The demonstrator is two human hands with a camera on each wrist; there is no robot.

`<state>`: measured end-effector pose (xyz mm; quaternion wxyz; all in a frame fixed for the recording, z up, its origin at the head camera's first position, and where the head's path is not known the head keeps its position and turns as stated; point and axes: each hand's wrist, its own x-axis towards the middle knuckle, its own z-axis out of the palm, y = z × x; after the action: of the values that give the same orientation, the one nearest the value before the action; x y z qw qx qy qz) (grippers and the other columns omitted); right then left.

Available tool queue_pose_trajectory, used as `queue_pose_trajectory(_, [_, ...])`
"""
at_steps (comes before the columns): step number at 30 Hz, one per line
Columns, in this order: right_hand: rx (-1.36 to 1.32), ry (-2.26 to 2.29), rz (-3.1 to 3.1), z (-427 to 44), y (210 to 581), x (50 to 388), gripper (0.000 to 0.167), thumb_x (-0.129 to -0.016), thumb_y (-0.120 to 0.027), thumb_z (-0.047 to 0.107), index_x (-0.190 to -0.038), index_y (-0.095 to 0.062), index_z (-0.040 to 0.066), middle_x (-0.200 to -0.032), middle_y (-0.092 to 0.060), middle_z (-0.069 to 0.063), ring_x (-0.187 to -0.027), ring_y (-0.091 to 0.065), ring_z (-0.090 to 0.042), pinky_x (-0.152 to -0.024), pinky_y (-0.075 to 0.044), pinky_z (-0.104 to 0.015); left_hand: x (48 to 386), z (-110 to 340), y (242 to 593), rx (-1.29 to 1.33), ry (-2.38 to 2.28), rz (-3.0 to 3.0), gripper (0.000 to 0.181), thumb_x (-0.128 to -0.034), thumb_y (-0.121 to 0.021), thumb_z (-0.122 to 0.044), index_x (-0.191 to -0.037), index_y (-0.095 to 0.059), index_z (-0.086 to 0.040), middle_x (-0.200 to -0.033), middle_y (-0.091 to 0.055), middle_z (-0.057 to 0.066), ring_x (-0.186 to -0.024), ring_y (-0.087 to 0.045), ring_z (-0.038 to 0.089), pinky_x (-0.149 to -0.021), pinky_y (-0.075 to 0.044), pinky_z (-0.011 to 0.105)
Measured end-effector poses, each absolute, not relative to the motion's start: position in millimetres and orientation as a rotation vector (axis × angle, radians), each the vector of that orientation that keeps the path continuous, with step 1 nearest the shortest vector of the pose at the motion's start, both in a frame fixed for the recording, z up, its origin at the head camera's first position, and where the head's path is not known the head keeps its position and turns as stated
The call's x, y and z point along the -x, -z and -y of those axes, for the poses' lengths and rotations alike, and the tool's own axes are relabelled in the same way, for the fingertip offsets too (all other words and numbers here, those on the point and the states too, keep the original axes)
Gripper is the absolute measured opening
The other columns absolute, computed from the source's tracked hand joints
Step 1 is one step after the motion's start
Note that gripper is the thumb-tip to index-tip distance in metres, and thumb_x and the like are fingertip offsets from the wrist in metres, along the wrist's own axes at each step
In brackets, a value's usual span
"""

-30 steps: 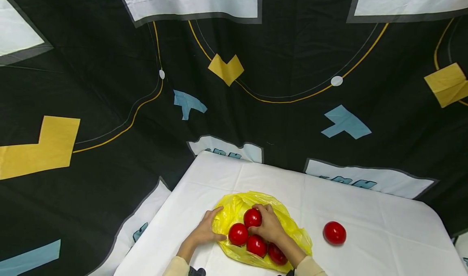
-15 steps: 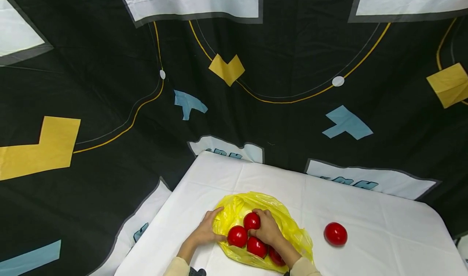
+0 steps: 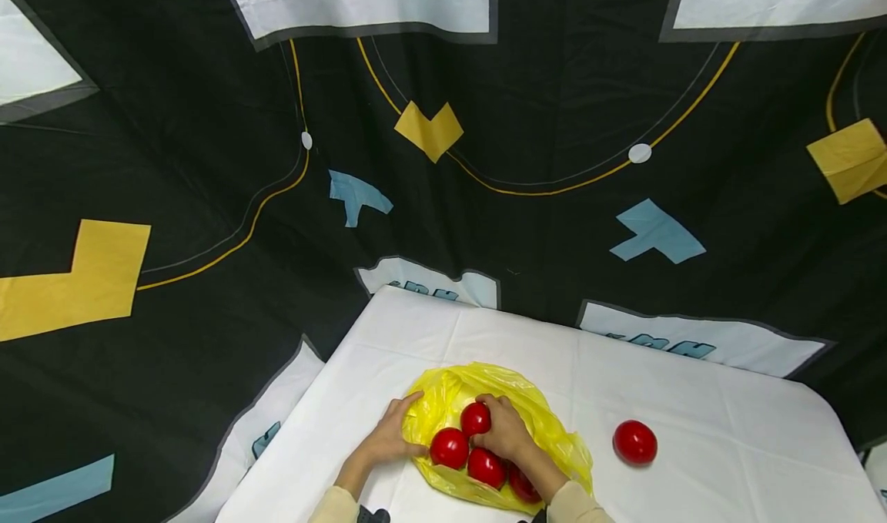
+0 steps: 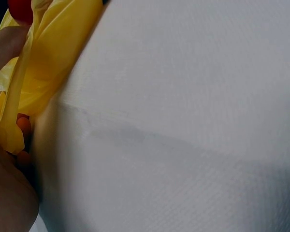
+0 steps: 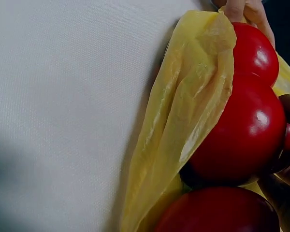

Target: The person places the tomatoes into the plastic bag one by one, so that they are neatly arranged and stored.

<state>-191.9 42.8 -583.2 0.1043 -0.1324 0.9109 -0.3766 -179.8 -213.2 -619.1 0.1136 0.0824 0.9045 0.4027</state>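
A yellow plastic bag (image 3: 499, 380) lies on the table with its mouth open, several shiny red round fruits in it. They look like tomatoes or apples; I cannot tell which. My left hand (image 3: 388, 434) holds the bag's left rim, and the left wrist view shows a fold of yellow plastic (image 4: 50, 63) between thumb and fingers. Inside the bag my right hand (image 3: 507, 433) grips the farthest red fruit (image 3: 474, 418). Nearer lie a second fruit (image 3: 449, 448) and a third (image 3: 487, 467). Another fruit (image 3: 521, 486) is partly hidden under my right wrist.
One more red fruit (image 3: 634, 442) sits outside the bag, to its right on the white-covered table (image 3: 734, 430). Behind the table hangs a black cloth (image 3: 527, 261) with yellow, blue and white shapes. Small dark items (image 3: 374, 515) show at the bottom edge.
My right hand and the fruit it grips have shifted slightly left and nearer to me within the bag. The neighbouring fruit moved a little with them. My left hand stays at the rim.
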Motion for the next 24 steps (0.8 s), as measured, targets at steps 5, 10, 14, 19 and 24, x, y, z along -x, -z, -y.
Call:
queue_pose_trajectory(5, [0.377,1.078,-2.688,-43.0,580.7,191.5,0.068,-0.069,-0.082,0.021,-0.129,-0.051,0.010,-0.110,-0.052,-0.014,-0.096,-0.057,-0.033,-0.077,-0.050,-0.056,180.3,213.5,620.3,-0.232,-1.195,-2.644,0.105,-0.0570,-0.083,-0.036,-0.147,-0.031,-0.022,-0.122,-0.041,0.006,-0.117,-0.043,0.030,-0.101,-0.033,0.059])
queue_pose_trajectory(10, [0.409,1.075,-2.708,-46.0,574.3,189.4,0.063,-0.074,-0.080,0.021,-0.129,-0.051,0.009,-0.111,-0.053,-0.014,-0.099,-0.056,-0.034,-0.080,-0.050,-0.055,180.4,213.8,619.6,-0.230,-1.202,-2.628,0.105,-0.0574,-0.084,-0.037,-0.147,-0.031,-0.022,-0.125,-0.039,0.007,-0.117,-0.042,0.030,-0.101,-0.034,0.059])
queue_pose_trajectory(14, [0.446,1.086,-2.713,-50.6,564.6,186.9,0.057,-0.078,-0.077,0.022,-0.128,-0.052,0.008,-0.116,-0.054,-0.014,-0.100,-0.055,-0.032,-0.083,-0.050,-0.050,180.0,212.9,619.0,-0.223,-1.186,-2.629,0.105,-0.0573,-0.084,-0.038,-0.147,-0.032,-0.022,-0.125,-0.039,0.007,-0.118,-0.042,0.030,-0.101,-0.034,0.059])
queue_pose_trajectory(19, [0.525,1.115,-2.715,-57.2,548.3,184.8,0.053,-0.081,-0.075,0.020,-0.126,-0.053,0.005,-0.116,-0.055,-0.016,-0.101,-0.057,-0.032,-0.083,-0.050,-0.047,180.5,212.9,618.1,-0.216,-1.182,-2.631,0.104,-0.0581,-0.084,-0.037,-0.146,-0.032,-0.022,-0.122,-0.039,0.008,-0.118,-0.042,0.032,-0.101,-0.034,0.059])
queue_pose_trajectory(24, [0.572,1.196,-2.685,-66.6,535.3,182.5,0.049,-0.081,-0.074,0.018,-0.124,-0.054,0.004,-0.114,-0.058,-0.017,-0.100,-0.059,-0.034,-0.082,-0.052,-0.045,180.8,213.5,618.0,-0.215,-1.185,-2.617,0.103,-0.0588,-0.084,-0.037,-0.147,-0.031,-0.022,-0.122,-0.039,0.008,-0.117,-0.042,0.032,-0.101,-0.034,0.059])
